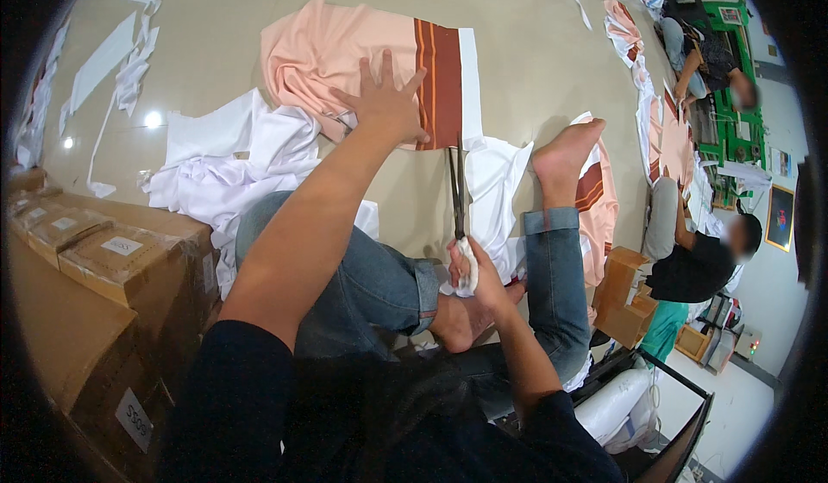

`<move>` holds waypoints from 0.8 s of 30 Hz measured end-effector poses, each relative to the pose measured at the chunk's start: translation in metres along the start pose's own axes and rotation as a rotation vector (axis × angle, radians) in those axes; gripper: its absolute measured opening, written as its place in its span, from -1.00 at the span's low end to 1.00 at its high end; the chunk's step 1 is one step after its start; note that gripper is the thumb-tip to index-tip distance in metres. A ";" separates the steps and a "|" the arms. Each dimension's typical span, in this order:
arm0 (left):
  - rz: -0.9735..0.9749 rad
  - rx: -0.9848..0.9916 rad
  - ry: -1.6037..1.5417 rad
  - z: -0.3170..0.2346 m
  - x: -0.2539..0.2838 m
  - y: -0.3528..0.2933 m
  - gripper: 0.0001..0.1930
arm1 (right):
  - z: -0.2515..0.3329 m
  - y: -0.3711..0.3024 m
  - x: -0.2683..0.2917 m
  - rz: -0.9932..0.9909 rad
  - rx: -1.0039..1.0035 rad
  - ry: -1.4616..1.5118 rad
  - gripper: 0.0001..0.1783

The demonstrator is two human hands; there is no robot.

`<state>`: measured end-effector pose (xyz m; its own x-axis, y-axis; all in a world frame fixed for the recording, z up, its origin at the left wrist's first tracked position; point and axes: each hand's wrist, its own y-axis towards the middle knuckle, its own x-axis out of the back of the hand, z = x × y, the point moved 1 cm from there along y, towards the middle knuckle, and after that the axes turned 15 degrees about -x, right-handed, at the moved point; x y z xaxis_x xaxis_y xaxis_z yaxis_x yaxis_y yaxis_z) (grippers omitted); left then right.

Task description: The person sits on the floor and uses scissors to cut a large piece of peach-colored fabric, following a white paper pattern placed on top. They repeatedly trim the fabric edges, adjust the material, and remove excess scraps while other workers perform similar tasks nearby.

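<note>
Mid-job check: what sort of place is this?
Probably a garment or textile workshop: the right hand holds long scissors at peach cloth, white fabric strips lie on the floor, and cardboard boxes stand nearby.

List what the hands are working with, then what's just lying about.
In use:
scissors, in the right hand
brown-banded peach cloth, under the left hand

Apparently lying about:
cardboard boxes, left
white scraps, upper left
crumpled white cloth, left of centre

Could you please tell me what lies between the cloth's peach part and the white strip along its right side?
In the head view, a brown band with orange stripes lies between the peach part and the white strip.
</note>
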<state>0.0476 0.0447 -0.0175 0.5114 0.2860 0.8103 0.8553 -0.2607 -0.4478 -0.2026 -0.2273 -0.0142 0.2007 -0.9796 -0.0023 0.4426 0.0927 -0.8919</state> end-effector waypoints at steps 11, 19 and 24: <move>0.079 -0.001 0.015 0.002 0.006 -0.006 0.45 | 0.048 0.027 0.001 -0.156 0.031 -0.169 -0.43; 0.114 0.012 0.025 0.001 0.006 -0.005 0.46 | 0.080 0.035 -0.002 -0.152 0.029 -0.125 -0.39; 0.090 0.005 0.008 0.002 0.005 -0.007 0.44 | 0.101 0.047 -0.012 -0.217 0.058 -0.224 -0.28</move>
<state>0.0441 0.0497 -0.0107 0.5857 0.2538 0.7698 0.8062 -0.2809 -0.5207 -0.0958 -0.1934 -0.0102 0.2812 -0.9146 0.2904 0.5442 -0.0973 -0.8333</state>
